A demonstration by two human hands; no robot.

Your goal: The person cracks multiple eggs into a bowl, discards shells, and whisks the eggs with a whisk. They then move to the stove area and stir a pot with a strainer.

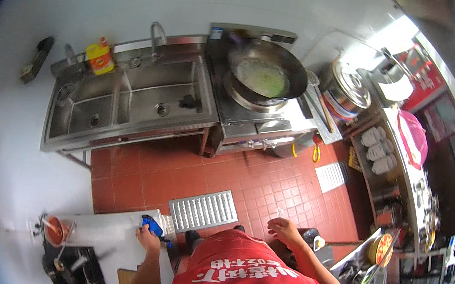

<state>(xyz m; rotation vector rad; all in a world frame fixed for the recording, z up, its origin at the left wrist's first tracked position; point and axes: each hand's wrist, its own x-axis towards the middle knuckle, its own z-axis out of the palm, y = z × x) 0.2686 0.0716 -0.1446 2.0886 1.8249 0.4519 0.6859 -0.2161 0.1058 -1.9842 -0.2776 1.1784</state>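
My left hand (147, 238), at the lower left, grips a small blue and dark object (151, 225) at the edge of the white counter (113, 231); blur hides what kind it is. My right hand (284, 232) hangs in the air right of the red apron (254, 277), its fingers loosely bent and apart, holding nothing. Ahead, a black wok (300, 73) with pale greenish liquid sits on the steel stove (235, 121). A wooden-handled tool (326, 106) lies beside the stove.
A double steel sink (161, 108) with a yellow bottle (100, 60) stands ahead left. A lidded steel pot (347, 90) and shelves (375, 189) are to the right. A metal drain grate (203, 210) lies in the red tiled floor. A black appliance (75, 270) is lower left.
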